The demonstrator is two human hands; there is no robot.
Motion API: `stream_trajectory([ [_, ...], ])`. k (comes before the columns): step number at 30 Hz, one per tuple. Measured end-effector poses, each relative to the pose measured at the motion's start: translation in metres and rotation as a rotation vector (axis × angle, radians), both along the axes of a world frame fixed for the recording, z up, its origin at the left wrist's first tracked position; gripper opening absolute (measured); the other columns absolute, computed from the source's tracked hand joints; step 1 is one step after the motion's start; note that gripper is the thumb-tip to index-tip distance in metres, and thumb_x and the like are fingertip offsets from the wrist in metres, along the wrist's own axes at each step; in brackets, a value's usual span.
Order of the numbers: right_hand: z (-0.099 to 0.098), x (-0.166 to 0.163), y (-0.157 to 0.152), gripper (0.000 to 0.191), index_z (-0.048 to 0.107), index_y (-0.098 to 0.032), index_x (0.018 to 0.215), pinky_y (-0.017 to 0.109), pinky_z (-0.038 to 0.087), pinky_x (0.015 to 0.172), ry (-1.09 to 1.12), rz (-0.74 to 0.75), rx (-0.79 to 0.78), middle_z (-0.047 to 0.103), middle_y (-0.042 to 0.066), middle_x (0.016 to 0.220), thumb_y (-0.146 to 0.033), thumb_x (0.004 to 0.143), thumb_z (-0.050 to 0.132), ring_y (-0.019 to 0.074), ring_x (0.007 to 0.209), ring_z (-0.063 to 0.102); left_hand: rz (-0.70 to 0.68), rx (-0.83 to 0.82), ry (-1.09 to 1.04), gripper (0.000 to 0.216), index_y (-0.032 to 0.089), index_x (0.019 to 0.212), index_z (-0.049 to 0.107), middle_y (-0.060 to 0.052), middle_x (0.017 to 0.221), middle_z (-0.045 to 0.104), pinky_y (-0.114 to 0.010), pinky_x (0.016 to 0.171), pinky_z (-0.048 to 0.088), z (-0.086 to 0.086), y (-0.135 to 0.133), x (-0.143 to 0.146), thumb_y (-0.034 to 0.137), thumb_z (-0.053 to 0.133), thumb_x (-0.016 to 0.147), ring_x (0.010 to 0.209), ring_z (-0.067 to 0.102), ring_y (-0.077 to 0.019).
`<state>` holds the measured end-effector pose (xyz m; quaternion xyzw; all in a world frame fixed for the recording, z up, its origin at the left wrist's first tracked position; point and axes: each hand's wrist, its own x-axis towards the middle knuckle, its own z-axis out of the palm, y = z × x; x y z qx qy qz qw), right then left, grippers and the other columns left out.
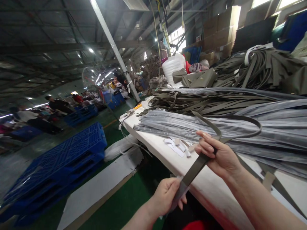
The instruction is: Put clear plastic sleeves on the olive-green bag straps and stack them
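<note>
A dark olive strap (197,168) runs slantwise between my two hands over the front edge of the white table. My left hand (166,195) pinches its lower end, where a clear plastic sleeve seems to cover it. Higher up, my right hand (219,156) has its fingers wrapped round the strap. Beyond that hand, the strap's far part loops out to the right above grey, plastic-wrapped strips (168,123). Behind those lies a bundle of bare olive straps (189,100).
Paper scraps (177,147) lie on the white table (160,156). A larger strap heap (261,68) and a white foam roll (174,68) are at the back. Blue pallets (62,163) and a long pale board (103,185) stand left. People (57,105) are in the distance.
</note>
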<state>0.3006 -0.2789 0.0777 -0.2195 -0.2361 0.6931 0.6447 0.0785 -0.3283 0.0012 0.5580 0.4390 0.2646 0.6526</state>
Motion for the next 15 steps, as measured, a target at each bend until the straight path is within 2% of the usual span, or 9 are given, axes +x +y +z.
stream_trajectory([
  [3, -0.008, -0.017, -0.005, 0.024, 0.069, -0.018, 0.096, 0.023, 0.044, 0.06, -0.076, 0.037, 0.05, 0.031, -0.011, 0.046, -0.039, 0.084, 0.072, 0.005, 0.043, 0.02, -0.001, 0.041, -0.081, 0.067, 0.011, 0.073, 0.06, -0.007, 0.062, 0.064, -0.02, 0.045, 0.038, 0.012, 0.008, 0.025, 0.076, 0.047, 0.083, 0.046, 0.055, -0.0104],
  [5, -0.013, -0.03, -0.011, 0.028, 0.07, -0.018, 0.096, 0.024, 0.045, 0.061, -0.142, 0.09, 0.056, 0.035, -0.009, 0.047, -0.045, 0.086, 0.069, 0.0073, 0.046, 0.032, 0.057, 0.089, -0.114, 0.067, 0.012, 0.075, 0.061, -0.005, 0.058, 0.062, -0.021, 0.046, 0.039, 0.02, 0.015, 0.04, 0.076, 0.046, 0.084, 0.044, 0.054, -0.0108],
  [8, -0.014, -0.038, -0.018, 0.029, 0.071, -0.018, 0.097, 0.026, 0.047, 0.063, -0.196, 0.137, 0.025, 0.041, -0.006, 0.051, -0.045, 0.087, 0.068, 0.0111, 0.054, 0.044, 0.141, 0.172, -0.087, 0.063, 0.014, 0.076, 0.06, 0.003, 0.048, 0.05, -0.02, 0.041, 0.032, 0.025, 0.023, 0.051, 0.075, 0.044, 0.086, 0.037, 0.042, -0.0078],
  [11, -0.007, -0.023, -0.014, 0.022, 0.07, -0.018, 0.096, 0.029, 0.05, 0.073, -0.065, 0.074, -0.031, 0.043, -0.007, 0.056, -0.034, 0.082, 0.074, 0.0081, 0.05, 0.036, 0.14, 0.276, 0.015, 0.06, 0.017, 0.063, 0.05, 0.005, 0.045, 0.04, -0.02, 0.04, 0.023, 0.021, 0.02, 0.041, 0.071, 0.042, 0.09, 0.036, 0.032, -0.0053],
  [15, 0.007, -0.002, -0.002, 0.022, 0.067, -0.017, 0.089, 0.032, 0.05, 0.078, 0.08, -0.004, -0.118, 0.037, -0.008, 0.057, -0.024, 0.072, 0.08, 0.0083, 0.052, 0.037, 0.104, 0.297, 0.086, 0.06, 0.017, 0.061, 0.047, 0.005, 0.046, 0.039, -0.021, 0.043, 0.024, 0.009, 0.008, 0.012, 0.067, 0.039, 0.093, 0.039, 0.032, -0.0055],
])
